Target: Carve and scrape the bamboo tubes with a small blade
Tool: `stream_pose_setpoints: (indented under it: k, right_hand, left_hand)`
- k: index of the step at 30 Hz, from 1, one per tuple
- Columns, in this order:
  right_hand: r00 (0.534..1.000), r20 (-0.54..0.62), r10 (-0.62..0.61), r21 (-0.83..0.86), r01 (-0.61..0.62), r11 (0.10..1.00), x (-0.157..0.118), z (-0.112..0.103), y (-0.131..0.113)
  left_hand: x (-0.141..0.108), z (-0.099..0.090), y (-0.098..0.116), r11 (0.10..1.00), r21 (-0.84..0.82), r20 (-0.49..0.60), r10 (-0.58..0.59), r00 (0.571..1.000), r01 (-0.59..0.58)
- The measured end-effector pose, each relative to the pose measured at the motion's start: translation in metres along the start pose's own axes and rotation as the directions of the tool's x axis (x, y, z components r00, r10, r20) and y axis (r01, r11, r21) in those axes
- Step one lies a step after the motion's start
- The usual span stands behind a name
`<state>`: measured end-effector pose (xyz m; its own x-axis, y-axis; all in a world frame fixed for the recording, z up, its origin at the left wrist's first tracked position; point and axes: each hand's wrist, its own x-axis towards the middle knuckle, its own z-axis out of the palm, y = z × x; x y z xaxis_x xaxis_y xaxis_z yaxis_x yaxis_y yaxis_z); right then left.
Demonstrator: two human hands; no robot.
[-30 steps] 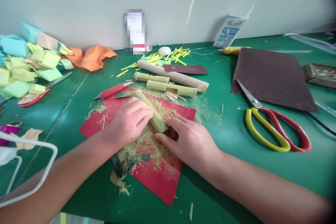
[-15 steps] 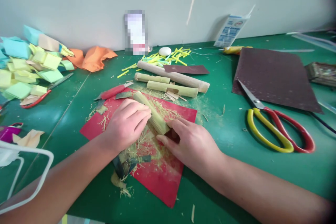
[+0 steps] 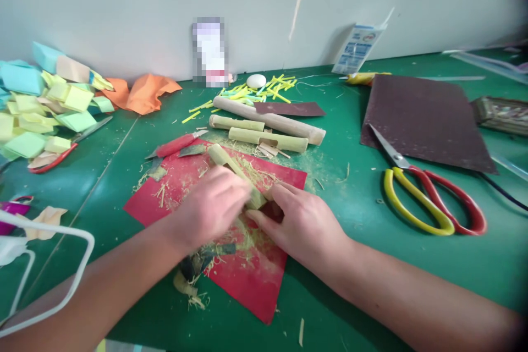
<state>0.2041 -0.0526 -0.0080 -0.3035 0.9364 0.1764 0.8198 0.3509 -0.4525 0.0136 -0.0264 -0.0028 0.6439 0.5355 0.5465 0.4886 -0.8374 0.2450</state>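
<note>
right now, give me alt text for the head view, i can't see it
A right hand holds the near end of a bamboo tube, with a blurred left hand over it, above red paper scattered with shavings. Yellow-and-red-handled scissors lie to the right on a green table.

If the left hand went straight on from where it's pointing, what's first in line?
Most likely the bamboo tube slanting across the way, right by the fingers of the left hand. Those fingers are blurred, so I can't tell whether they already touch it.
</note>
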Motion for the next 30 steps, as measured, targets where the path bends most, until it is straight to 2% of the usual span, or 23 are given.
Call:
stream_pose_setpoints:
  k: [2, 6, 9, 13, 18, 22, 26, 30]
  right_hand:
    - [1.0, 0.008, 0.005, 0.007, -0.005, 1.0, 0.0003, 0.0006, -0.0002]
    - [1.0, 0.023, 0.019, 0.027, -0.019, 0.999, 0.0009, 0.002, -0.0015]
    - [0.998, 0.04, 0.039, 0.032, -0.04, 0.999, 0.0008, 0.0017, -0.002]
    - [0.998, 0.054, 0.037, 0.033, -0.038, 0.999, 0.0008, 0.0008, -0.0017]
    - [1.0, 0.017, 0.016, 0.024, -0.017, 1.0, 0.0013, 0.0016, -0.0014]
    - [0.999, -0.035, 0.001, 0.011, -0.001, 1.0, 0.0006, 0.0026, -0.0011]
    - [1.0, -0.027, 0.0, 0.015, 0.001, 1.0, 0.0009, 0.003, -0.0011]
    - [0.999, -0.048, -0.01, -0.02, 0.01, 1.0, 0.0014, 0.0036, -0.0011]
  left_hand:
    - [0.0022, 0.0004, -0.0009, 1.0, 0.021, -0.023, -0.017, 1.0, 0.017]
    - [0.0037, -0.0004, -0.0017, 0.999, -0.034, 0.021, 0.009, 1.0, -0.008]
    - [0.0027, -0.001, -0.0016, 1.0, 0.01, -0.025, -0.008, 1.0, 0.008]
    - [0.0017, 0.0, -0.0004, 0.999, -0.044, 0.033, 0.028, 0.999, -0.026]
    - [0.0025, 0.0, -0.0007, 0.999, 0.017, -0.05, -0.041, 0.998, 0.041]
    - [0.0022, 0.0, 0.0035, 0.997, -0.075, 0.023, 0.002, 1.0, 0.0]
    - [0.0028, 0.0001, -0.0004, 0.999, 0.001, -0.03, -0.041, 0.999, 0.041]
    - [0.0033, 0.0, -0.0033, 1.0, -0.012, 0.017, -0.003, 1.0, 0.003]
